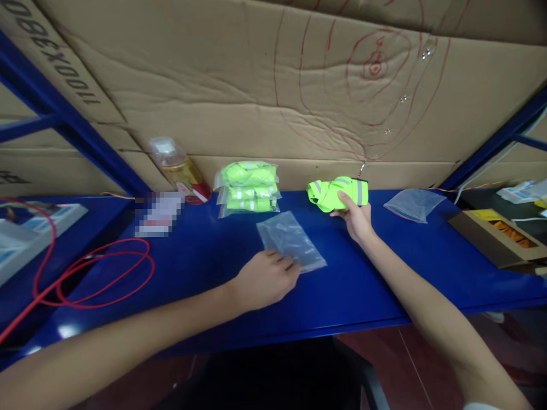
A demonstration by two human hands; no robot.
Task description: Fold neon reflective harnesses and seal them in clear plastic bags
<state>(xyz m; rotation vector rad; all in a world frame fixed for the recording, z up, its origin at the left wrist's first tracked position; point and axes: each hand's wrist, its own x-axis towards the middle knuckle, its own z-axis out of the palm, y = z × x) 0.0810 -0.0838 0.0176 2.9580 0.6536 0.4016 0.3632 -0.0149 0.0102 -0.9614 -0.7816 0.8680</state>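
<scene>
My right hand (358, 219) is closed around a folded neon-yellow reflective vest (337, 192) with silvery stripes, close to the cardboard backing. My left hand (271, 277) has its fingers curled over the near end of a flat clear plastic bag (290, 236) on the blue table; the fingertips are partly hidden. Behind that bag, a stack of bagged yellow vests (250, 188) stands against the cardboard. A second clear plastic bag (414, 204) lies flat to the right of my right hand.
A bottle with a red and gold label (186, 176) leans at the back left, beside a blurred-out card (159, 213). Red cable (109, 245) loops across the left side. An open cardboard box (498, 236) with orange contents sits at the right. Blue table (205, 245) edge faces me.
</scene>
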